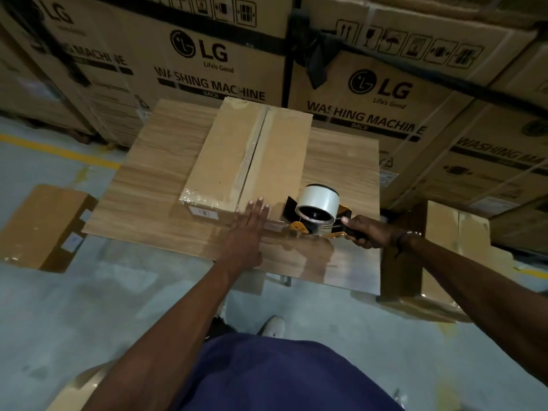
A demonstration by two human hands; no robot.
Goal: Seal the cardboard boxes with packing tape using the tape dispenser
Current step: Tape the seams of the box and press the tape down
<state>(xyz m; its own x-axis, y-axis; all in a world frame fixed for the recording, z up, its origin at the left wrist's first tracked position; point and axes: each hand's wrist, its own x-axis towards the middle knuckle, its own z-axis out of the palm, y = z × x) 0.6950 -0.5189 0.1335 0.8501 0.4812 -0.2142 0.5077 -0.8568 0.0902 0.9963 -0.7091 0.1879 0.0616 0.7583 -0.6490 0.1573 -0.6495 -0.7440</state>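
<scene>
Stacking behind everything: big brown LG washing-machine cartons (pixel 207 54), black print + black strapping, filling the back wall L to R. Grey concrete floor (pixel 59 307) w/ a yellow painted line (pixel 59 151) at left.

Wood-grain laminate table (pixel 154 179) sits mid-frame, just in front of the cartons. On it: closed brown rectangular cardboard box (pixel 246 155), long axis running away from the person, slightly skewed. Flaps meet at a centre seam; clear tape strip (pixel 252 149) runs along the seam from far edge to near edge. More clear tape crinkled over the near-left corner. Small white label on the near face, text too small to read.

Two other brown cardboard boxes on the floor: one left of the table (pixel 41 226), w/ white label, one right of the table (pixel 456 232), partly hidden by the right forearm.

Person's dark blue shirt (pixel 281 375) at bottom centre, one white shoe (pixel 274 324) visible below the table edge.

Left hand (pixel 249 226): fingers straight, flat, pressing on the box's near edge right at the seam end. Not gripping anything.

Right hand (pixel 367 232): fingers wrapped round the handle of the black-and-yellow tape dispenser (pixel 314 215), firm grip. Dispenser carries a roll of clear packing tape (pixel 318 200), sits at the box's near-right corner, just beside the left hand's fingertips, front end at table-top level. Dark wristband (pixel 401 237) on right wrist.
</scene>
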